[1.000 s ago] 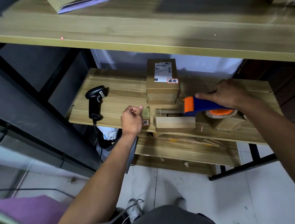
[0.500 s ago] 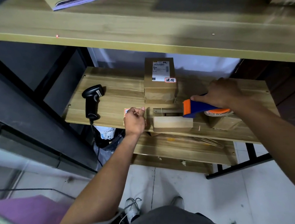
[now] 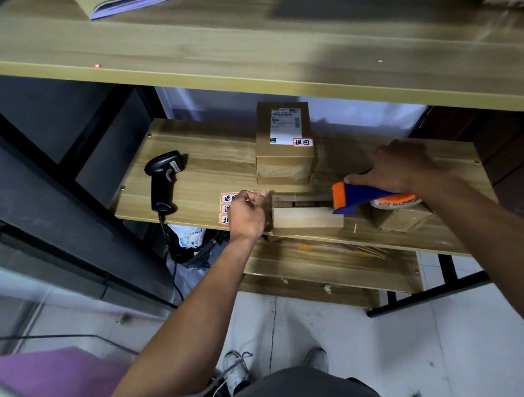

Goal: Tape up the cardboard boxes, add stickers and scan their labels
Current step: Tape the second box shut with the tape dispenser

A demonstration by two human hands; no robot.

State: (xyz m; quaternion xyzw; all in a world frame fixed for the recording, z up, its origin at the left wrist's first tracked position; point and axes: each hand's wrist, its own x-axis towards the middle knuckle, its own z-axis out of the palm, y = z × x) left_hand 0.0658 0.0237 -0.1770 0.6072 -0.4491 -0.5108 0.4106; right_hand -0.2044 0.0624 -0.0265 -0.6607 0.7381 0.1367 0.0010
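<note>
The right hand (image 3: 394,167) grips the blue and orange handle of the tape dispenser (image 3: 361,196), with the fingers wrapped around it. The orange front end of the dispenser lies at the right end of the small box (image 3: 306,224), whose top looks not yet sealed. The tape roll rests on another box (image 3: 400,220) at 3 o'clock from the small box.

The left hand (image 3: 248,214) is at the left end of the small box. Its fingers are curled and the thumb meets the forefinger, but it cannot be told whether they pinch something. Just at 9 o'clock from this hand the sticker sheet (image 3: 227,207) lies, partly covered by the hand.

At 12 o'clock from the small box stand the stacked boxes (image 3: 284,166); the top one carries a white label (image 3: 285,125) and a red-bordered sticker (image 3: 302,142). The black scanner (image 3: 164,180) lies at 10 o'clock from the left hand, well apart, on the wooden shelf (image 3: 212,171).
</note>
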